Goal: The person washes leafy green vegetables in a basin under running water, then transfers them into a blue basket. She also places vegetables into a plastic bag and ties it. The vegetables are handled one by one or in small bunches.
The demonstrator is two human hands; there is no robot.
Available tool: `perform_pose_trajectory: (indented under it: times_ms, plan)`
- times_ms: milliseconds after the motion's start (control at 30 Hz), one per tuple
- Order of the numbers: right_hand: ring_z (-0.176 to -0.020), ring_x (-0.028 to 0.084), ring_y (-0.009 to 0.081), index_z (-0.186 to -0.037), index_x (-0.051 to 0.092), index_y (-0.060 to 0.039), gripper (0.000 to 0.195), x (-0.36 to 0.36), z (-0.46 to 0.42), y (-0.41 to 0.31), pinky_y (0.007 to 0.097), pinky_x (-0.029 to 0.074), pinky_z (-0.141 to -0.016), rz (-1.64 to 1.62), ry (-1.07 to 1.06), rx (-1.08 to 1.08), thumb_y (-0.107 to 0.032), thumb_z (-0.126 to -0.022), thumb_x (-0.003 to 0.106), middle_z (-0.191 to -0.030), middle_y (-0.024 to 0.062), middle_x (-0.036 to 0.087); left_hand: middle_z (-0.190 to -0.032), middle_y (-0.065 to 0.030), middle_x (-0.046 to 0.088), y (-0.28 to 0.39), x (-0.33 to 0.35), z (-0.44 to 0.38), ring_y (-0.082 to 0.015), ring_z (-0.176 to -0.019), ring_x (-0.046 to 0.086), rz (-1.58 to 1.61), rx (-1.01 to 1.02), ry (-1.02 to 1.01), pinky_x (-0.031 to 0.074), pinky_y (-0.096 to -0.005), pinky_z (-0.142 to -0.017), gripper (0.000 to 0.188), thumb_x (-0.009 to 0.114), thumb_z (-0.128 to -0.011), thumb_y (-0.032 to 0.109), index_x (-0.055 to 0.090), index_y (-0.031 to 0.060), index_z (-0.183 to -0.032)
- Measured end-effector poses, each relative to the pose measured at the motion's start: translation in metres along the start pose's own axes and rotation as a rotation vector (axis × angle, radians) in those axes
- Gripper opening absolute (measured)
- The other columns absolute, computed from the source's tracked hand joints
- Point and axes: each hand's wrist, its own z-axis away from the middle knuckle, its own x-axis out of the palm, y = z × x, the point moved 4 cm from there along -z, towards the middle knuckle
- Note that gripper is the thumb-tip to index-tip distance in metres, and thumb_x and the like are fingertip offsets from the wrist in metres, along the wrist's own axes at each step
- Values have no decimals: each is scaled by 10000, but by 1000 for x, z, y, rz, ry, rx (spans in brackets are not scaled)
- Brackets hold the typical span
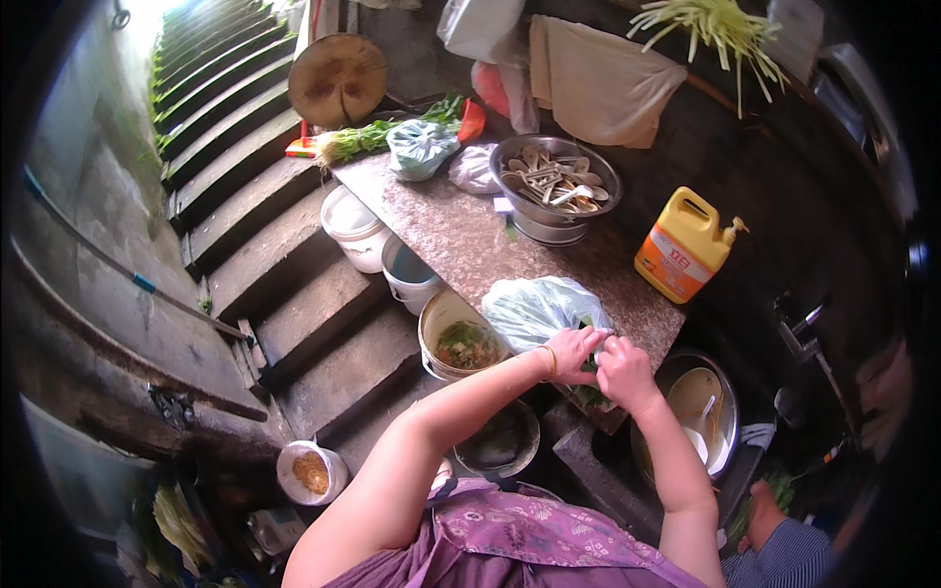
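A thin, pale plastic bag (533,309) with green contents lies at the near end of the stone slab (463,242). My left hand (572,356), with a gold bangle at its wrist, pinches the gathered mouth of the bag. Close against it, my right hand (625,373) grips the same mouth from the right. Green leaves (590,395) show below and between my fingers, at the slab's near corner. My hands cover the exact spot where the bag is held.
On the slab stand a steel basin of spoons (555,180), a green-filled bag (420,149) and a yellow detergent jug (687,246). White buckets (356,228) line its left side, beside concrete steps (257,264). A washing basin (724,397) sits right, near another person's arm (764,511).
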Motion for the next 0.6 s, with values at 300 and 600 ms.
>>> perform_pose_trajectory:
  times_ms: [300, 600]
  plan:
    - [-748, 546, 302, -741, 570, -26, 59, 6, -7, 17, 344, 472, -662, -482, 243, 282, -24, -687, 548, -813, 134, 549, -811, -145, 569, 2, -6, 1, -331, -747, 562, 57, -165, 180, 446, -430, -658, 293, 544, -749, 225, 538, 69, -997]
    - [-748, 589, 243, -941, 626, 0, 228, 32, 5, 30, 316, 484, -678, -661, 242, 370, 24, -721, 569, -857, 126, 589, -764, -152, 549, 1, -13, 8, -361, -702, 544, 100, -107, 165, 439, -446, -629, 211, 468, -839, 251, 545, 62, -894]
